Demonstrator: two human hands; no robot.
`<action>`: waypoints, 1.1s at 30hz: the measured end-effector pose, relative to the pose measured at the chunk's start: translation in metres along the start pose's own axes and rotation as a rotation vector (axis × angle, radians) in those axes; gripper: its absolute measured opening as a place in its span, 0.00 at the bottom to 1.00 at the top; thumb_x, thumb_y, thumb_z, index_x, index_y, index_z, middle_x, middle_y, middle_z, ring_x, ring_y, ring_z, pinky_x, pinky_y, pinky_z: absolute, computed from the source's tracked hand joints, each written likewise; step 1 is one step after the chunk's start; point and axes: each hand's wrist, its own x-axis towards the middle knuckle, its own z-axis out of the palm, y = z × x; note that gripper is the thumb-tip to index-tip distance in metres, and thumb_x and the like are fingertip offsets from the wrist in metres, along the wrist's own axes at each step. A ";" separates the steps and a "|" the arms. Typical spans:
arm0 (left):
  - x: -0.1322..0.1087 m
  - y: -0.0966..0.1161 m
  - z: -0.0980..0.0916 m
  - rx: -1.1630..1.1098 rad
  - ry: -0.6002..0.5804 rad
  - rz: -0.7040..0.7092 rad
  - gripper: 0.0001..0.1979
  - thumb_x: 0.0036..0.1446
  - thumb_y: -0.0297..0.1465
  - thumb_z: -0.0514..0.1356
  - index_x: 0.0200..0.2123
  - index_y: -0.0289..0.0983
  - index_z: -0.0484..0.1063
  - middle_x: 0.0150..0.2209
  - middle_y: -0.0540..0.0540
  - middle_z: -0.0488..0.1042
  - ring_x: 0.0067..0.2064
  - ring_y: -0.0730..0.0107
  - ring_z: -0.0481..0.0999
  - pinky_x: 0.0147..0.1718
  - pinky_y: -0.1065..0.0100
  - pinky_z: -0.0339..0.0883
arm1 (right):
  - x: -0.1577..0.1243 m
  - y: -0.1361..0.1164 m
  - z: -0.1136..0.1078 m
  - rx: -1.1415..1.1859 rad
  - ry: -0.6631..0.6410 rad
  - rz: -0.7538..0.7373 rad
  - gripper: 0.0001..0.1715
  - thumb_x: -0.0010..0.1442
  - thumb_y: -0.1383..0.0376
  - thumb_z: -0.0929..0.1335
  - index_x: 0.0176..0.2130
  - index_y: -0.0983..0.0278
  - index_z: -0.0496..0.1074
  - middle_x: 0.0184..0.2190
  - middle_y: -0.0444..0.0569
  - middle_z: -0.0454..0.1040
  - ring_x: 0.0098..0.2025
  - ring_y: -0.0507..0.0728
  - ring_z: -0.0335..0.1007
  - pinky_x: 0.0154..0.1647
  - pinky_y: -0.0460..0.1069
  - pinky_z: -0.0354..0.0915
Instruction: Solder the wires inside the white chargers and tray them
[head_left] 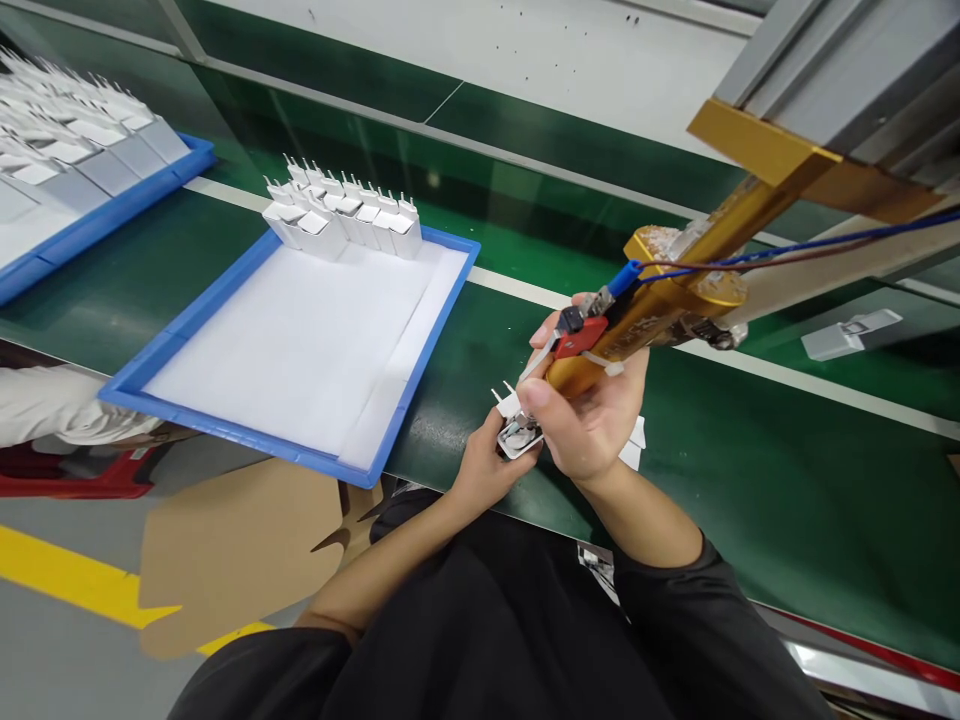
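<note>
Casing (516,432), white, open-ended and two-pronged, is sitting just below the centre of the frame, where your left hand (480,468) is pinching its walls. It is looking light and stiff, probably smooth enough to slip; its exposed innards are seeming fragile, so the outer walls are offering the safest hold. Your right hand (581,430) is wrapping around the gold tool (656,310), and both are crowding the casing and hiding part of it. Wires (787,258) are trailing toward the right edge. Left of centre, a blue tray (422,365) is carrying upright white units (341,215); another loaded tray (105,218) is lying upper left.
</note>
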 end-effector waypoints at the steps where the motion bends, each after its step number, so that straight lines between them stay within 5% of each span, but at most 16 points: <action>1: 0.001 0.000 -0.004 0.045 -0.002 0.008 0.20 0.53 0.32 0.63 0.50 0.36 0.69 0.36 0.46 0.79 0.35 0.65 0.78 0.36 0.66 0.73 | 0.001 0.002 -0.002 0.046 0.001 -0.053 0.23 0.60 0.55 0.64 0.53 0.52 0.53 0.24 0.38 0.58 0.17 0.47 0.55 0.15 0.44 0.59; 11: -0.003 0.007 -0.068 0.249 -0.056 -0.090 0.21 0.54 0.41 0.64 0.48 0.37 0.74 0.33 0.50 0.79 0.30 0.70 0.75 0.31 0.72 0.66 | 0.017 0.016 -0.012 0.063 0.252 -0.004 0.18 0.59 0.58 0.69 0.44 0.55 0.57 0.32 0.40 0.65 0.18 0.43 0.55 0.15 0.42 0.55; 19: -0.007 0.006 -0.069 0.150 -0.098 -0.186 0.23 0.55 0.44 0.63 0.49 0.37 0.75 0.34 0.48 0.78 0.31 0.69 0.75 0.30 0.71 0.68 | 0.026 0.029 -0.022 -0.054 0.304 -0.031 0.22 0.58 0.50 0.70 0.45 0.53 0.58 0.35 0.41 0.68 0.19 0.44 0.58 0.17 0.43 0.55; 29: 0.007 -0.018 -0.062 0.579 -0.048 0.179 0.25 0.56 0.38 0.65 0.56 0.40 0.67 0.47 0.43 0.74 0.49 0.61 0.73 0.47 0.61 0.71 | 0.036 0.045 -0.045 -0.146 0.335 -0.011 0.21 0.62 0.47 0.65 0.44 0.55 0.55 0.37 0.42 0.69 0.18 0.43 0.56 0.16 0.43 0.53; 33: 0.000 -0.022 -0.064 0.597 0.165 0.360 0.29 0.53 0.39 0.68 0.56 0.39 0.64 0.53 0.39 0.70 0.50 0.60 0.74 0.46 0.61 0.72 | 0.040 0.043 -0.049 -0.130 0.367 0.087 0.15 0.63 0.58 0.66 0.42 0.56 0.53 0.37 0.44 0.71 0.18 0.43 0.55 0.15 0.44 0.54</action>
